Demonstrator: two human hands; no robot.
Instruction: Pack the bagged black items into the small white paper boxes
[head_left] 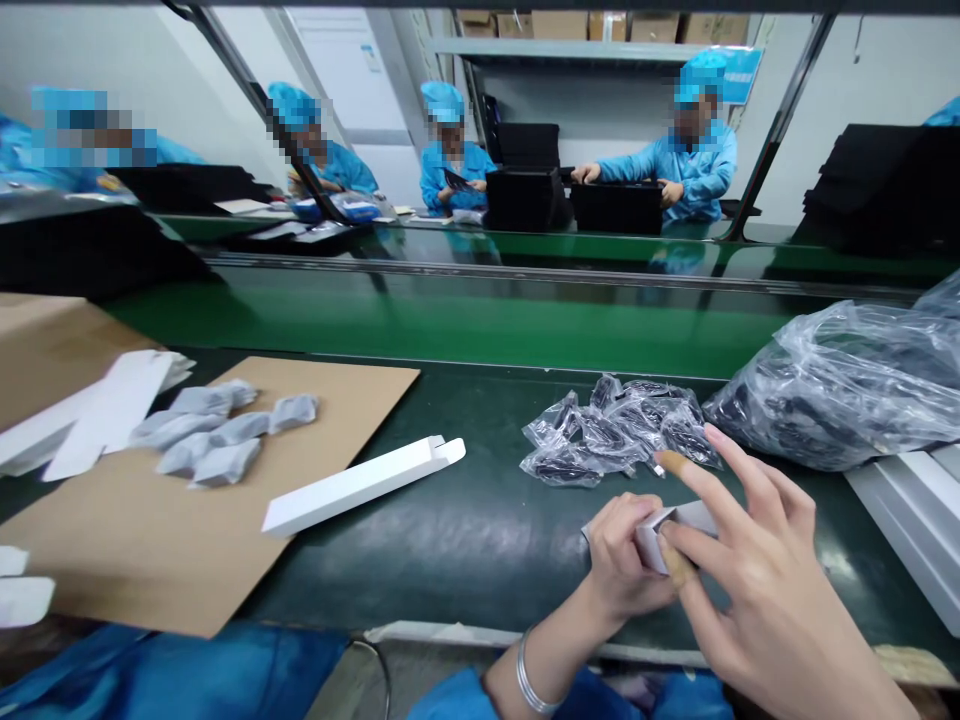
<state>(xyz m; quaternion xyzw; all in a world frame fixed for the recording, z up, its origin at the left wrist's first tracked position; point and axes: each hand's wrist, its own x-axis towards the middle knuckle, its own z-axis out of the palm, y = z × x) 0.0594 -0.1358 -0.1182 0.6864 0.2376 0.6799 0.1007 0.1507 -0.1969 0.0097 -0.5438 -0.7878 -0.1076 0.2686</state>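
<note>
My left hand point(626, 555) is wrapped around a small white carton point(651, 540), whose end faces up toward my right hand. At that end, the thumb and index finger of my right hand point(750, 550) press on the carton, while its other fingers are spread. Two of those right fingers wear yellowish finger covers. Just beyond my hands lies a pile of black cables in clear plastic bags point(615, 430). A long white carton point(364, 488) with an open end flap rests to the left, partly on a cardboard sheet point(330, 400).
Several small items in whitish wrapping point(225, 435) lie on the cardboard, beside flattened white cartons point(112, 410). A large clear bag of black items point(847, 390) and white boxes point(915, 530) are at right. Beyond a green conveyor belt point(465, 320), several people in blue work among black cases point(525, 200).
</note>
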